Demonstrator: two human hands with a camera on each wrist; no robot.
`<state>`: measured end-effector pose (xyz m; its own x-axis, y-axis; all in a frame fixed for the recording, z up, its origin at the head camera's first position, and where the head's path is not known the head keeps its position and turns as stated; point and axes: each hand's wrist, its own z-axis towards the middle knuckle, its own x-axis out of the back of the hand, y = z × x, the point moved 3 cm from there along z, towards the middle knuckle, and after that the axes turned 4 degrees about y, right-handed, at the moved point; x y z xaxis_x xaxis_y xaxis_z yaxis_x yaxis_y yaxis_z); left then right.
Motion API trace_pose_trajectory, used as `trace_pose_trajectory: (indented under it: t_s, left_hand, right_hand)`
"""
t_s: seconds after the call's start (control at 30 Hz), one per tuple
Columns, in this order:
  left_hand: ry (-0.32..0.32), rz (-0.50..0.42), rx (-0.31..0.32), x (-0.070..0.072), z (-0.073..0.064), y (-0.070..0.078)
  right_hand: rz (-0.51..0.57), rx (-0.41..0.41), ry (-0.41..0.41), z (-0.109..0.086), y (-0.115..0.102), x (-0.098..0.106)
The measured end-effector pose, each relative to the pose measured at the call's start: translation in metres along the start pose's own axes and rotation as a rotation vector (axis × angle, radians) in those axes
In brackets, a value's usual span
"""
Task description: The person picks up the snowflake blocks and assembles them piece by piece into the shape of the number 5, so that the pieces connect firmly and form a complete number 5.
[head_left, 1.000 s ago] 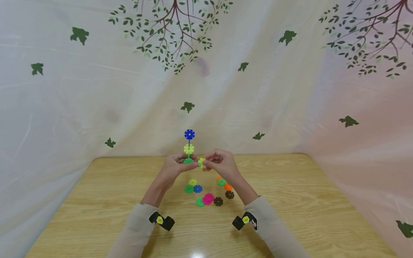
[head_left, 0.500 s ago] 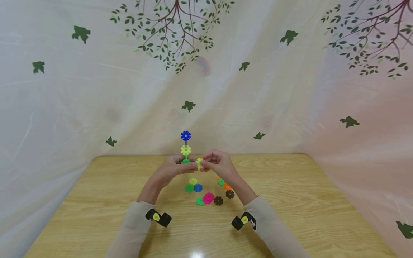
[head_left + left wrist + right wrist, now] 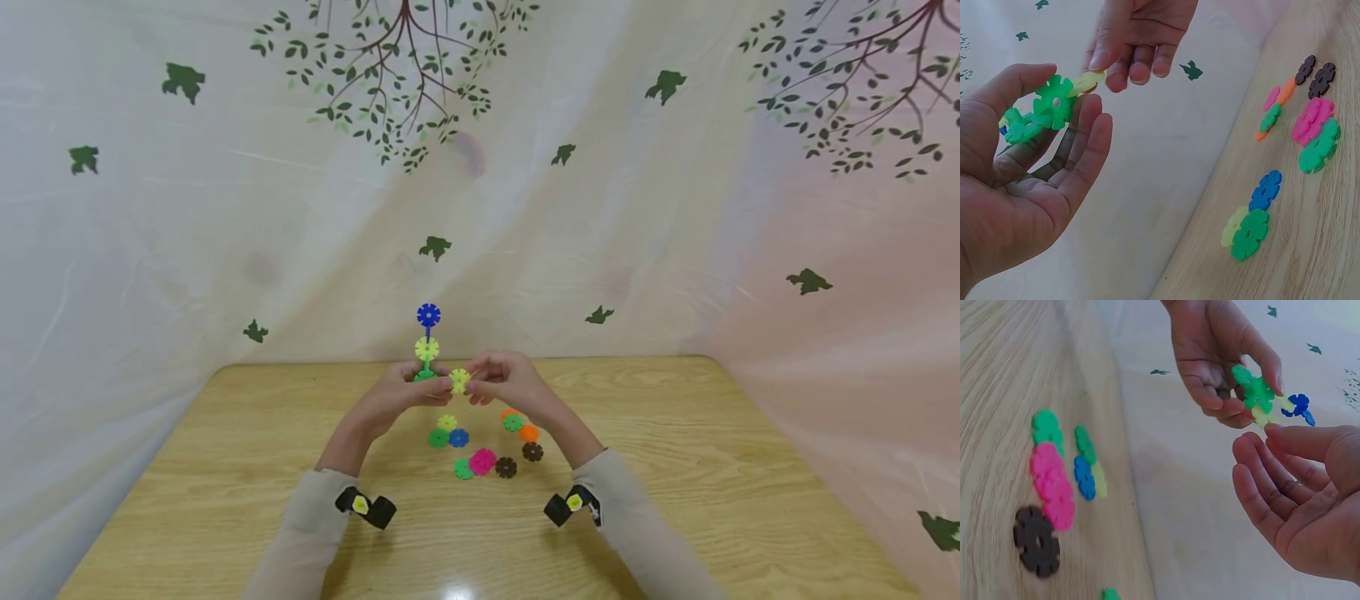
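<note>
Multicoloured chain of notched discs point(image 3: 427, 348)

my head view set back above my hands point(image 3: 512, 385), facing forward and down across the bench point(image 3: 712, 467) to the printed backdrop point(image 3: 337, 233), my wrist views close in, tilted, each facing both hands, sharing the held discs point(image 3: 1047, 110) from opposite sides

Pinched disc point(image 3: 459, 382) yellow; topmost disc point(image 3: 428, 315) blue; loose discs point(image 3: 482, 462) multicoloured; tabletop point(image 3: 712, 492) tan, wood-grained; backdrop point(image 3: 300, 217) whitish, green-leaf-printed.
</note>
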<state>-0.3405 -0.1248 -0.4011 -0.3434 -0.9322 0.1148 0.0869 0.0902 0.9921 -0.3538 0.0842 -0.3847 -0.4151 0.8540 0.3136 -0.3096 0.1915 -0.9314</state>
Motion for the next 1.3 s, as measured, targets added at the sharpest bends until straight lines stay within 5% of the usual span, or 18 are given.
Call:
trace_pose_trajectory:
  t_s: [0.33, 0.63, 1.3]
  left_hand:
    - [0.042, 0.004, 0.002, 0.003, 0.001, -0.002]
    - [0.07, -0.012, -0.007, 0.003, 0.002, -0.004]
    - [0.044, -0.041, -0.023, -0.005, 0.005, -0.006]
  right_hand:
    - [-0.178, -0.048, -0.214, -0.01, 0.014, 0.006]
    - [-0.358, 0.046, -0.398, -0.019, 0.035, 0.003]
    - [-0.508, 0.061, -0.47, -0.024, 0.053, -0.007]
